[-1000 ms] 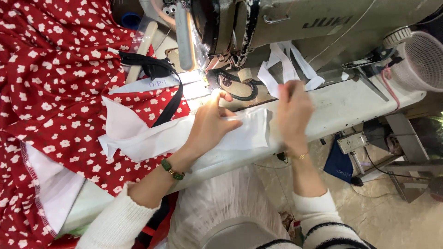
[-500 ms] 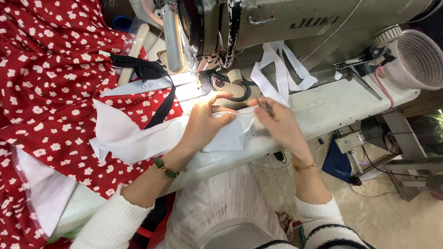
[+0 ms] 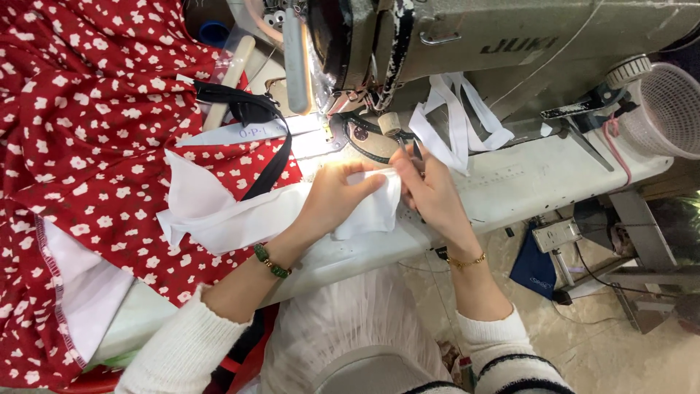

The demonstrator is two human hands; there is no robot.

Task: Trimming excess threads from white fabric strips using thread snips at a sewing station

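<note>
A long piece of white fabric lies across the bed of a grey sewing machine. My left hand pinches the fabric's folded right end just in front of the needle area. My right hand grips the same end from the other side and seems to hold a small dark tool, possibly snips, between its fingers. The two hands nearly touch over the fabric. A green bead bracelet is on my left wrist and a thin gold chain on my right.
Red fabric with white flowers is heaped on the left. A black strap and a white paper slip lie by the needle plate. White tape loops hang off the machine. A pink mesh basket sits far right.
My right hand has come in from the machine bed on the right to the fabric's end. Both hands have gathered and folded that end below the needle. The view has shifted slightly.
</note>
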